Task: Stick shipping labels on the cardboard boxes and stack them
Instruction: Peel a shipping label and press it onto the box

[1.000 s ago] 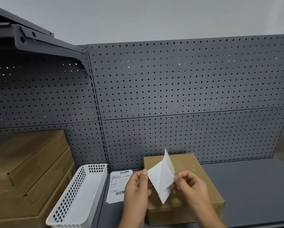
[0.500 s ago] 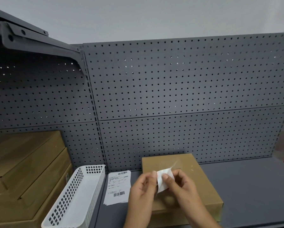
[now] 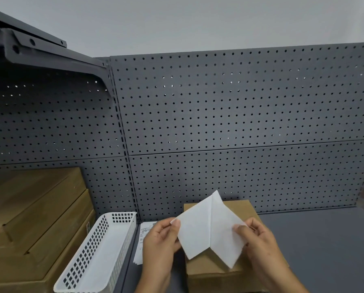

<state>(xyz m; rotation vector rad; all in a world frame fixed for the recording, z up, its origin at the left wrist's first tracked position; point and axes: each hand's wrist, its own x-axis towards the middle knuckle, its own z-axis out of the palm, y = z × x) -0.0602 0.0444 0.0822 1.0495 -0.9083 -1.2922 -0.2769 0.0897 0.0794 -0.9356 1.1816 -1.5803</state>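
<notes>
One cardboard box [image 3: 219, 271] is sitting on the grey worktop [image 3: 324, 250] in front of the person, and its brown top is bearing no label that I can see, though the hands are hiding much of it. Both hands are holding a white label sheet [image 3: 210, 229] just above that box: the left hand [image 3: 162, 246] is pinching its left corner, the right hand [image 3: 259, 244] its right edge. The sheet is opening along a centre line into two leaves, which I take for the backing peeling off. So the sticking is only beginning for this box, and stacking is still ahead of it. To the left, one small pile of printed labels [image 3: 142, 240] is lying flat, its count unclear, beside one white basket [image 3: 96, 256]. Farther left, about three flat brown boxes [image 3: 35, 218] are lying stacked; no labels are showing on them.
</notes>
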